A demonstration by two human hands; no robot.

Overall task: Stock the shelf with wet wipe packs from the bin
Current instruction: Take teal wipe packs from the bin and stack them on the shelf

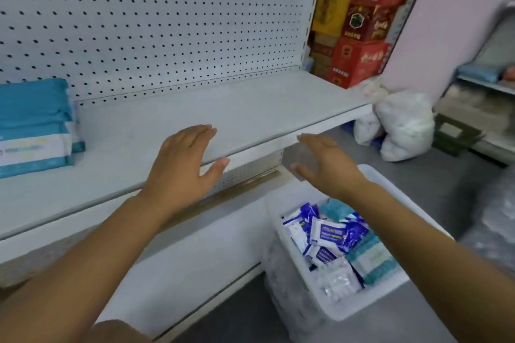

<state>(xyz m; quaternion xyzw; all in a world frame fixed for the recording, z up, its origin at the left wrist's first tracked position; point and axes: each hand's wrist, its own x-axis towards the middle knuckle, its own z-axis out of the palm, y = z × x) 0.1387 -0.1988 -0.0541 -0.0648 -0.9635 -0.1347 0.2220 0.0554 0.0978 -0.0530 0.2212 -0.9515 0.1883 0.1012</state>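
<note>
No legible text: print on red cartons (359,61), blue-white packs (326,234) in bin (359,306) and teal packs (33,125) on shelf (250,108) is too blurred to read.

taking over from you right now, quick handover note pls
Both hands are open and hold nothing: left hand over the front edge of the shelf, right hand above the bin.
The bin stands on the floor, below the shelf's right part, with many blue and teal wipe packs in it.
Done: a teal stack sits at the shelf's left end.
Left: pick packs from the bin and set them on the shelf beside that stack.
</note>
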